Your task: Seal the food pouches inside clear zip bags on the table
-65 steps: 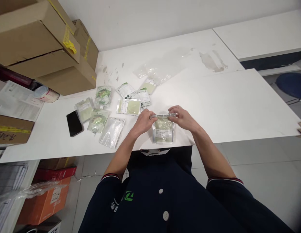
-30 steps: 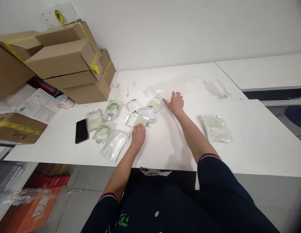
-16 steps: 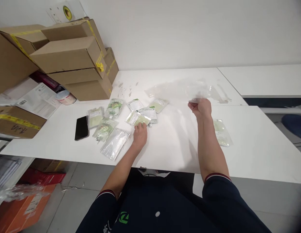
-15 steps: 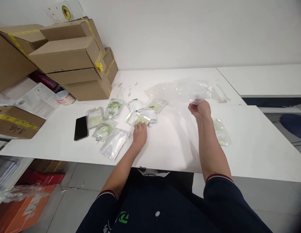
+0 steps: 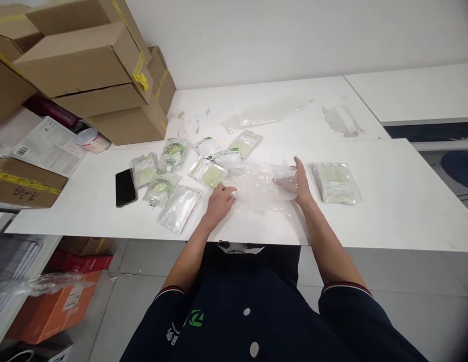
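Clear plastic bag [image 5: 258, 183] stretched crosswise between the two hands, above the near part of the tabletop [image 5: 403, 201]. The left hand [image 5: 219, 203] had its fingers curled together, pinching the bag's left end. At the other end, the right hand [image 5: 302, 186] was spread, thumb raised and apart from the fingers, which showed through the film; whether they were inside or behind it could not be told. Green pouches [image 5: 208, 172] lay just beyond the left hand, and a stack of bagged pouches [image 5: 335, 183] sat to the right of the right hand.
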Tool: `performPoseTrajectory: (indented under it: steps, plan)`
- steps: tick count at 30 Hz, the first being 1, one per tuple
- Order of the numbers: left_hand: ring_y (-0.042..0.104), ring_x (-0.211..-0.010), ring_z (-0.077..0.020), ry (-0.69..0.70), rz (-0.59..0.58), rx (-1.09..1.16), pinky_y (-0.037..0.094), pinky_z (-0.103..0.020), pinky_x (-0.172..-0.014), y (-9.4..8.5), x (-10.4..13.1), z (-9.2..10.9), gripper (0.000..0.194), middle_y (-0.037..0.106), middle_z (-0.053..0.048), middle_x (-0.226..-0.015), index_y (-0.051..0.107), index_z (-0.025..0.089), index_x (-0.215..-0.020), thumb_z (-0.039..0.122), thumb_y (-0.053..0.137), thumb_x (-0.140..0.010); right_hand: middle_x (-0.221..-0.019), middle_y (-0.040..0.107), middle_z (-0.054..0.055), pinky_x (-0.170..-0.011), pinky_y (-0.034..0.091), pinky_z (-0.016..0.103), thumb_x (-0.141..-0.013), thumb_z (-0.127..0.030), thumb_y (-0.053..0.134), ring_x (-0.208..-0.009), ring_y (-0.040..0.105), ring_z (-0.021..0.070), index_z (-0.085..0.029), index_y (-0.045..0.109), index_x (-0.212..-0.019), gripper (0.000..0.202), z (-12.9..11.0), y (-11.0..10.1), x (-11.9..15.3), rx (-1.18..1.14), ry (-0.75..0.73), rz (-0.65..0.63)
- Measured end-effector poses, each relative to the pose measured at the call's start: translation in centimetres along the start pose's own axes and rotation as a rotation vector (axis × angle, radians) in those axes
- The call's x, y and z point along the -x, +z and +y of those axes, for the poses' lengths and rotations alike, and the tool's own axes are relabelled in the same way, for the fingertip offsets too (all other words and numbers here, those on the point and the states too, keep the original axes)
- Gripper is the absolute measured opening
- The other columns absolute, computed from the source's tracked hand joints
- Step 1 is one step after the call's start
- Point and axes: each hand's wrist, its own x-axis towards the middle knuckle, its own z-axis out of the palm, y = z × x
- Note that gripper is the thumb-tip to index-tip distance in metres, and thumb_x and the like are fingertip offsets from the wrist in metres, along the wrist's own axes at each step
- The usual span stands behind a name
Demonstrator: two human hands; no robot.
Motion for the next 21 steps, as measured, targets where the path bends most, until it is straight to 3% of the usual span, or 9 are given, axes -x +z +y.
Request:
performPoseTrajectory:
  steps: [3,5,8,11,13,15,17,19,21]
  plan:
    - [0.059,-0.091,-0.0178,0.042,0.052,-0.120,0.048,-0.031,-0.082,-0.2,0.7,-0.4,0.030,0.057,-0.005,-0.101,0.069,0.024,-0.110,0.016,0.052,-0.087,-0.160,0.022,0.013,-0.109,0.037,0.058,-0.070,-0.052,0.077,-0.143,0.033,0.0339,-0.031,0.044,-0.143,0.083,-1.5,-0.9,0.4,0.209,-0.314,-0.023]
    - [0.059,-0.093,-0.0190,0.051,0.109,-0.204,0.047,-0.031,-0.081,-0.5,1.3,-0.8,0.028,0.059,-0.006,-0.100,0.069,0.023,-0.106,0.015,0.050,-0.087,-0.149,0.044,0.009,-0.108,0.039,0.053,-0.076,-0.050,0.072,-0.136,0.044,0.0318,-0.030,0.066,-0.116,0.045,-2.6,-1.2,0.3,0.161,-0.381,-0.098]
    - [0.058,-0.089,-0.0213,0.093,0.138,-0.365,0.044,-0.034,-0.080,-0.7,3.0,-1.2,0.026,0.061,-0.008,-0.090,0.071,0.022,-0.090,0.021,0.045,-0.093,-0.089,0.069,0.010,-0.082,0.053,0.043,-0.084,-0.052,0.061,-0.092,0.067,0.0262,-0.022,0.065,-0.073,0.033,-3.3,-1.0,-1.2,-0.052,-0.082,-0.055]
    - [0.056,-0.082,-0.0223,0.224,-0.006,-0.469,0.042,-0.035,-0.074,-1.1,5.3,-0.7,0.035,0.061,-0.010,-0.080,0.072,0.022,-0.083,0.034,0.042,-0.097,-0.054,0.057,0.005,-0.052,0.046,0.033,-0.086,-0.057,0.054,-0.050,0.056,0.0177,-0.021,0.050,-0.056,0.046,-2.7,-0.4,-3.7,-0.138,0.311,0.001]
    - [0.056,-0.080,-0.0219,0.325,-0.124,-0.453,0.042,-0.034,-0.071,-1.6,6.1,-0.2,0.036,0.063,-0.009,-0.081,0.073,0.024,-0.092,0.044,0.045,-0.097,-0.046,0.050,0.004,-0.050,0.043,0.033,-0.087,-0.058,0.051,-0.045,0.050,0.0170,-0.023,0.046,-0.051,0.051,-1.8,0.1,-5.3,0.007,0.384,-0.033]
    - [0.057,-0.083,-0.0221,0.319,-0.124,-0.421,0.043,-0.034,-0.072,-2.6,5.6,0.3,0.040,0.066,-0.009,-0.088,0.072,0.025,-0.102,0.052,0.043,-0.096,-0.043,0.049,0.006,-0.060,0.048,0.038,-0.091,-0.057,0.045,-0.050,0.054,0.0208,-0.023,0.049,-0.051,0.053,-0.9,0.3,-6.5,0.231,0.360,-0.057]
    - [0.059,-0.093,-0.0250,0.165,0.011,-0.453,0.046,-0.036,-0.078,-3.6,3.5,0.4,0.044,0.067,-0.011,-0.100,0.069,0.023,-0.111,0.053,0.041,-0.097,-0.051,0.055,0.011,-0.074,0.050,0.046,-0.093,-0.058,0.042,-0.065,0.061,0.0274,-0.020,0.057,-0.060,0.052,-0.4,0.4,-7.1,0.427,0.352,-0.035]
    - [0.058,-0.105,-0.0316,-0.056,0.131,-0.558,0.047,-0.040,-0.083,-4.2,0.5,0.2,0.044,0.064,-0.016,-0.115,0.065,0.017,-0.117,0.050,0.049,-0.094,-0.073,0.064,0.019,-0.084,0.047,0.053,-0.091,-0.060,0.046,-0.085,0.065,0.0350,-0.014,0.065,-0.083,0.050,-0.5,0.4,-7.0,0.563,0.366,0.044]
    - [0.058,-0.107,-0.0354,-0.203,0.067,-0.634,0.048,-0.042,-0.084,-4.2,-2.5,-0.1,0.042,0.061,-0.023,-0.118,0.062,0.008,-0.118,0.038,0.055,-0.090,-0.103,0.062,0.027,-0.088,0.044,0.059,-0.088,-0.062,0.051,-0.105,0.060,0.0417,-0.009,0.061,-0.111,0.059,-1.3,0.4,-6.2,0.633,0.293,0.181]
